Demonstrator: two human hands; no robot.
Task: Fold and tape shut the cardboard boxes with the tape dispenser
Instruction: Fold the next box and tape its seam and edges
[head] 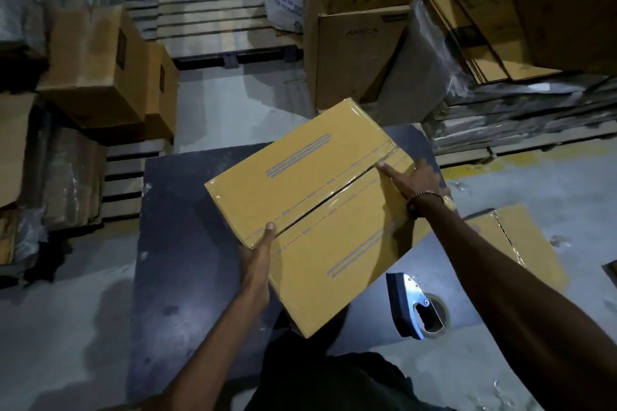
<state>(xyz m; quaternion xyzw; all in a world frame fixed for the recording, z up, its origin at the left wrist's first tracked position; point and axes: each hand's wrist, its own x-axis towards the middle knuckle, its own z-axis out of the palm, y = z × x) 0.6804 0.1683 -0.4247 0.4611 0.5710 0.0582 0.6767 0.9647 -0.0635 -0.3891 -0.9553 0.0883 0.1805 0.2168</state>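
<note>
While we stand at a dark work table (187, 280) in a dim warehouse, grey concrete floor (50, 327) shows around it on the left and right. We hold a yellow cardboard box (310, 197) over the table top, turned at an angle, its flaps closed and clear tape running along the centre seam. Our left hand (258, 260) grips the near-left edge of the box, thumb lying on top by the seam and fingers curled underneath. Our right hand (412, 178) rests flat on the far-right end, fingers straight, the forefinger touching the taped seam; a bracelet (425, 195) sits on that wrist. We see the tape dispenser (415, 305) lying on the table to the right of the box, apart from both hands. Another flattened yellow box (521, 237) lies past the table's right edge, partly under our forearm. Stacked brown cartons (354, 53) crowd the far side just behind the box, more cartons (100, 70) stand at the left, and a wooden pallet (213, 7) lies on the floor between them. Wrapped flat stacks (527, 113) fill the right.
</note>
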